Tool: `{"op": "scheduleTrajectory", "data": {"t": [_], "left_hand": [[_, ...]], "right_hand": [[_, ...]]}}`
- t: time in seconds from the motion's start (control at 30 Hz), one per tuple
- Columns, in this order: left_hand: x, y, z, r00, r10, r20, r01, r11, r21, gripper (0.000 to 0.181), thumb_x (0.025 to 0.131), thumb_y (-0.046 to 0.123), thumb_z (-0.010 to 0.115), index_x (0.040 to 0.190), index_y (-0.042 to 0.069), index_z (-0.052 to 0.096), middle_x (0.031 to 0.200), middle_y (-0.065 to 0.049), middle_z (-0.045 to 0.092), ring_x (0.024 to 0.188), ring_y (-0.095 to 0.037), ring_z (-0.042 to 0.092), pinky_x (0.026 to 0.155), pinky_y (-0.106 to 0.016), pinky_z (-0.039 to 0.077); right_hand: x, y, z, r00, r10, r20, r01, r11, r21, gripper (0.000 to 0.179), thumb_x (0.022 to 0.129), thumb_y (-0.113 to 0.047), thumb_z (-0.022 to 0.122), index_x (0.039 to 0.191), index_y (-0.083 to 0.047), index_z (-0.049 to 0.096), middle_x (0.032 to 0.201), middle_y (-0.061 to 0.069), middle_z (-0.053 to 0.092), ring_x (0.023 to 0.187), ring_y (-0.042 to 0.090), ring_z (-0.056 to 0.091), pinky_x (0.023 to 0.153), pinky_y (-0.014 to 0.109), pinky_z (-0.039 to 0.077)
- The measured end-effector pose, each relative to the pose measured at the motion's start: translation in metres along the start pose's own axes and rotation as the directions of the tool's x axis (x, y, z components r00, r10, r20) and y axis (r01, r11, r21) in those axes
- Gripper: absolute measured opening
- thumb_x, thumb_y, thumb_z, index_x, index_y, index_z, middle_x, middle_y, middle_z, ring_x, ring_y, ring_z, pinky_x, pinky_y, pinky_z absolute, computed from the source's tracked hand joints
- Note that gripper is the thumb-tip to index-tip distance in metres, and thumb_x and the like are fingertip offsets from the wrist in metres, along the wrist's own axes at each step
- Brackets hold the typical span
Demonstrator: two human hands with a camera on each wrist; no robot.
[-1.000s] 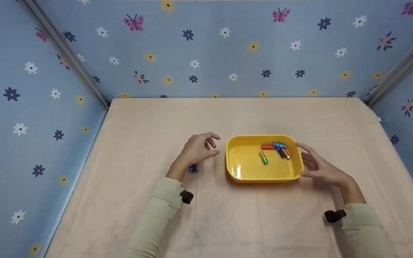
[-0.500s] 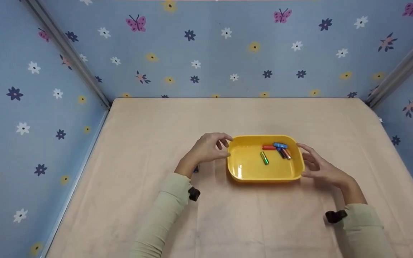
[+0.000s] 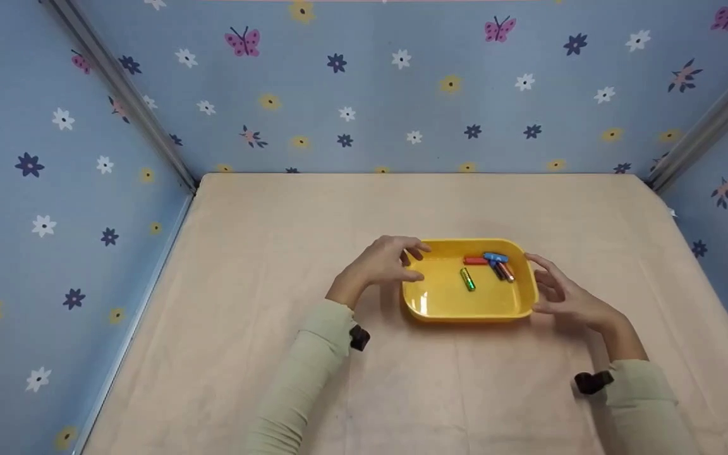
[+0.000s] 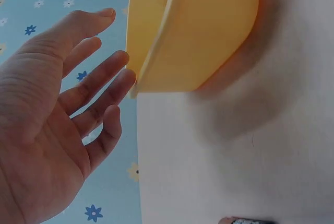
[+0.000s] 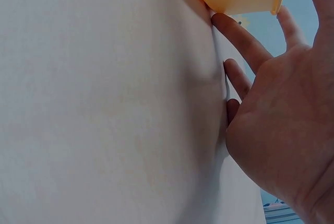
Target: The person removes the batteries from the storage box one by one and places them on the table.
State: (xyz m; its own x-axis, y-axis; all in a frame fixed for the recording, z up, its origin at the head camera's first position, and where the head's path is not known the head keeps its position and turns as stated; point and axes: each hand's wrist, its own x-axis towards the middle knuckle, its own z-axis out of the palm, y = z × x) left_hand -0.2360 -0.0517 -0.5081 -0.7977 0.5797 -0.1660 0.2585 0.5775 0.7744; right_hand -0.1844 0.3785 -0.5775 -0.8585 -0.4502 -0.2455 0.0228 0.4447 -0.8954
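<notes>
A yellow plastic tub [image 3: 440,297] stands on the cloth. Inside it lie several batteries: a green one [image 3: 467,279] by itself, and a red one [image 3: 475,260], a blue one [image 3: 495,257] and darker ones bunched towards the right end. My left hand [image 3: 376,262] hovers over the tub's left rim, fingers parted and holding nothing. At the right end, my right hand [image 3: 572,300] has its spread fingertips at the tub wall; whether they all touch it cannot be told. Along the bottom edge of the left wrist view shows a copper-and-black battery end [image 4: 250,221], hidden in the head view.
A pale cloth [image 3: 263,253] covers the tabletop. Blue flowered panels [image 3: 370,88] close off the back and both sides, joined by grey corner posts [image 3: 130,95]. A black wrist camera [image 3: 593,382] sits by each sleeve cuff.
My left hand has moved right, from beside the tub to over its left rim. The dark batteries seen on the cloth by the left wrist are now covered. The right hand stays put.
</notes>
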Motion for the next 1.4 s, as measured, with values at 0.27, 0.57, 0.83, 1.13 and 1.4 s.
{"op": "scheduleTrajectory", "data": {"t": [0.27,0.57,0.83,1.13,1.4], "left_hand": [[0.014,0.013,0.009,1.000,0.005,0.025,-0.006,1.000,0.013,0.057,0.101,0.015,0.085,0.154,0.008,0.067,0.148,-0.018,0.074,0.131,-0.037,0.073,0.115,-0.048,0.061],[0.029,0.021,0.022,0.998,-0.019,0.057,0.017,0.999,0.029,0.056,0.102,0.018,0.085,0.155,0.013,0.067,0.151,-0.013,0.074,0.130,-0.031,0.073,0.114,-0.041,0.062],[0.041,0.023,0.036,0.999,-0.007,0.054,0.005,1.000,0.030,0.053,0.103,0.020,0.084,0.154,0.014,0.069,0.150,-0.012,0.076,0.124,-0.028,0.075,0.110,-0.036,0.063],[0.054,0.024,0.047,0.994,-0.088,0.072,0.089,0.996,-0.013,0.054,0.103,0.017,0.085,0.154,0.013,0.068,0.144,-0.010,0.077,0.136,-0.026,0.072,0.115,-0.036,0.060],[0.059,0.029,0.055,0.979,-0.183,0.093,0.189,0.981,-0.052,0.054,0.102,0.015,0.085,0.154,0.011,0.068,0.137,-0.015,0.079,0.125,-0.030,0.074,0.110,-0.037,0.061]], "right_hand": [[0.000,0.001,0.000,1.000,0.003,-0.003,-0.003,1.000,0.001,0.104,0.105,-0.018,0.079,0.182,-0.031,0.011,0.186,0.028,0.025,0.172,0.060,0.017,0.128,0.089,0.013],[-0.001,0.000,0.000,1.000,0.002,0.000,-0.002,1.000,0.005,0.104,0.105,-0.018,0.078,0.182,-0.033,0.010,0.187,0.026,0.024,0.172,0.059,0.018,0.128,0.089,0.013],[0.001,0.002,-0.001,1.000,-0.024,0.014,0.024,1.000,0.013,0.103,0.106,-0.015,0.077,0.182,-0.031,0.011,0.187,0.026,0.023,0.172,0.057,0.018,0.130,0.086,0.013],[-0.002,-0.001,-0.002,1.000,0.014,0.008,-0.014,1.000,0.005,0.104,0.106,-0.019,0.078,0.182,-0.033,0.009,0.187,0.026,0.022,0.173,0.058,0.015,0.129,0.087,0.015],[-0.002,-0.002,-0.001,1.000,0.026,0.007,-0.026,1.000,0.005,0.105,0.105,-0.020,0.078,0.182,-0.032,0.008,0.187,0.027,0.021,0.173,0.058,0.015,0.128,0.088,0.015]]}}
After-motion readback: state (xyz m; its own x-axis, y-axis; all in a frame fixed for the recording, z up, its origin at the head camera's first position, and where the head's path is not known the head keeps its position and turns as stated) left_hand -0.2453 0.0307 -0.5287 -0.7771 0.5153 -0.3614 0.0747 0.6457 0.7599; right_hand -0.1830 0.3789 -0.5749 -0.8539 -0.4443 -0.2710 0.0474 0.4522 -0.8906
